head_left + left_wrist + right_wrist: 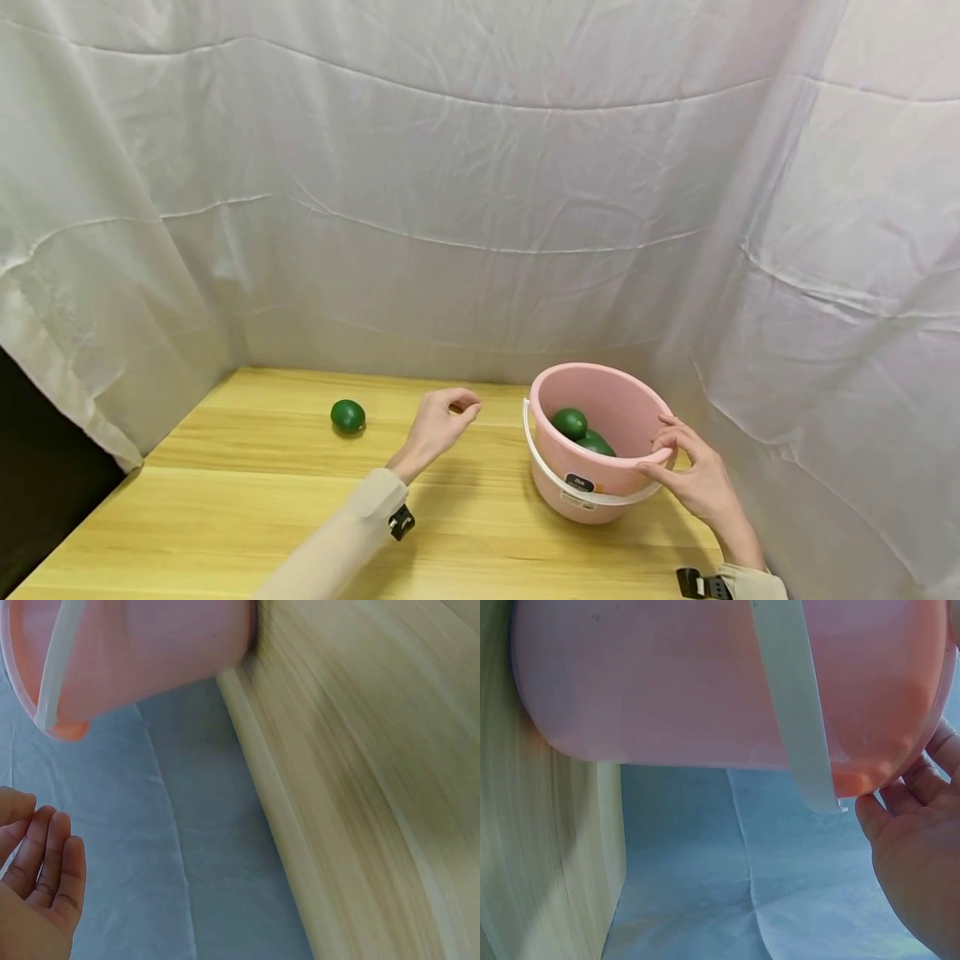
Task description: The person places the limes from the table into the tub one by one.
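Note:
A pink bucket [585, 492] with a white handle [555, 479] stands on the wooden table. Thumb and fingers of my right hand [697, 479] grip its rim at the right; the right wrist view shows this hand [922, 840] at the rim too. Inside lie a dark green oval fruit [570, 423], perhaps a lime or an avocado, and at least one more green fruit [596, 443]. My left hand [437, 423] hovers left of the bucket, fingers loosely bent and holding nothing. In the left wrist view this hand [45, 877] is apart from the bucket [165, 652].
Another dark green fruit [348, 416] lies on the table [247, 508], left of my left hand. Pale, creased cloth [480, 183] hangs behind the table and along both sides. A dark area [45, 450] shows past the table's left edge.

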A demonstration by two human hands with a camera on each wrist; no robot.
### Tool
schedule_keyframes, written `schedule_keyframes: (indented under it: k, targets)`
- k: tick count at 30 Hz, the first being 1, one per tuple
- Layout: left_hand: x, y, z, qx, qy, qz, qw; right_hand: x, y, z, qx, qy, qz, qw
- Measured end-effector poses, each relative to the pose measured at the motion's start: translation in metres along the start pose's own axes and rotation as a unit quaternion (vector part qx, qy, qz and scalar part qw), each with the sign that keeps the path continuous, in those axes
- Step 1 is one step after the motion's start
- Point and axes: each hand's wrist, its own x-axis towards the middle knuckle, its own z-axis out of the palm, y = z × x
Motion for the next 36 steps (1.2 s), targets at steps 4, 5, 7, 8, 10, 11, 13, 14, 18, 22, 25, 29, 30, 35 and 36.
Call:
schedule_keyframes:
  k: [4,5,7,8,10,11,13,14,18,22,25,29,30,35,36]
  targets:
    - [-0.003,-0.009,-0.007,0.008,0.005,-0.004,0.9999,0.0,-0.002,0.0,0.003,-0.005,0.003,1.0]
    - [-0.004,-0.011,-0.008,0.009,0.007,-0.004,0.9999,0.0,-0.003,0.0,0.004,-0.006,0.004,1.0]
    - [-0.006,-0.015,-0.011,0.011,0.009,-0.007,0.9999,-0.001,-0.004,0.0,0.004,-0.008,0.005,0.9999]
    - [-0.007,-0.017,-0.013,0.014,0.008,-0.009,0.9998,-0.001,-0.004,0.0,0.005,-0.009,0.006,0.9999]
    - [-0.008,-0.021,-0.016,0.022,0.003,-0.014,0.9997,-0.001,-0.005,0.0,0.004,-0.007,0.003,1.0]
    - [-0.009,-0.023,-0.018,0.029,-0.001,-0.017,0.9994,-0.001,-0.004,0.0,0.004,-0.006,0.004,1.0]
    - [-0.01,-0.028,-0.022,0.047,-0.012,-0.022,0.9986,-0.001,-0.005,0.001,0.002,-0.006,0.004,1.0]
    - [-0.011,-0.03,-0.024,0.056,-0.019,-0.027,0.9979,0.0,-0.005,0.001,0.002,-0.006,0.004,1.0]
    - [-0.012,-0.04,-0.034,0.083,-0.049,-0.053,0.9939,0.001,-0.005,0.0,0.003,-0.004,0.003,1.0]
    - [-0.011,-0.047,-0.046,0.118,-0.073,-0.069,0.988,0.001,-0.005,0.0,0.001,-0.002,0.004,1.0]
    - [-0.01,-0.053,-0.054,0.161,-0.07,-0.067,0.9822,0.001,-0.005,-0.001,0.0,-0.002,0.005,1.0]
    - [-0.01,-0.062,-0.063,0.217,-0.065,-0.083,0.9705,0.001,-0.004,-0.001,0.0,-0.002,0.005,1.0]
    - [-0.01,-0.065,-0.065,0.227,-0.067,-0.091,0.9674,0.001,-0.004,-0.001,0.0,-0.003,0.005,1.0]
    - [-0.011,-0.077,-0.075,0.278,-0.075,-0.131,0.9486,0.0,-0.004,-0.001,0.002,-0.004,0.004,1.0]
    - [-0.011,-0.08,-0.077,0.289,-0.075,-0.135,0.9446,0.0,-0.004,-0.001,0.002,-0.004,0.004,1.0]
